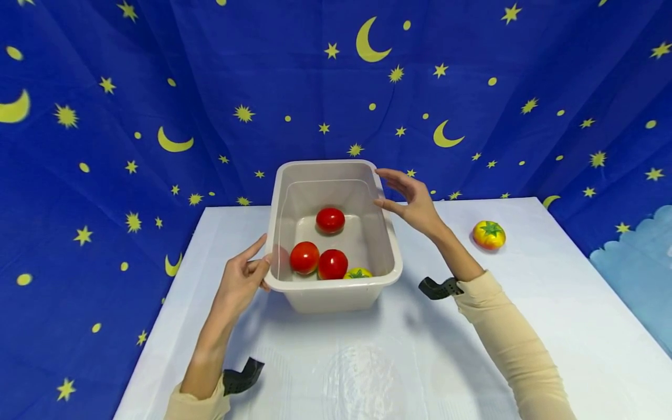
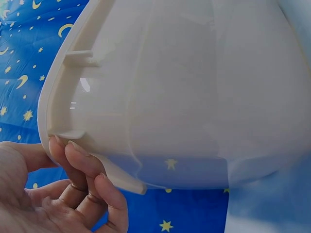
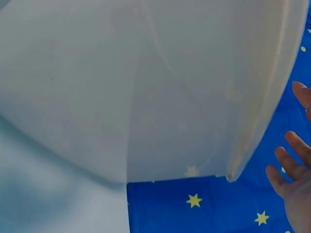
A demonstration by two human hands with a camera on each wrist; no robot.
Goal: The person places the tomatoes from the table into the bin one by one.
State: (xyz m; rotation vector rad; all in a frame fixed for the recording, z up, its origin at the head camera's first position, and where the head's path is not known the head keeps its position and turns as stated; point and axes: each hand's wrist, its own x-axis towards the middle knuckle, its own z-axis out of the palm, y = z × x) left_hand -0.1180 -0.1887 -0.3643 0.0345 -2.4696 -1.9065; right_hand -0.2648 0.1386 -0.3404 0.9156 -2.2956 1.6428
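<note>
A light grey plastic tub (image 1: 331, 297) stands at the middle of the white table, with three red tomatoes inside: one tomato (image 1: 330, 220) farther back and two nearer the front wall. A yellow tomato with a green star top (image 1: 359, 273) is partly hidden behind the tub's front rim. My left hand (image 1: 243, 279) pinches the left rim near the front corner; in the left wrist view its fingertips (image 2: 80, 150) curl under the rim. At the right rim, my right hand (image 1: 410, 201) has its fingers spread and holds nothing; the right wrist view shows a gap between it and the tub.
Another yellow-and-red tomato with a green top (image 1: 489, 235) lies on the white table (image 1: 530, 303), right of the tub. Behind the table hangs a blue cloth (image 1: 294, 76) with yellow moons and stars. Black wrist mounts (image 1: 440, 288) stick out from both sleeves.
</note>
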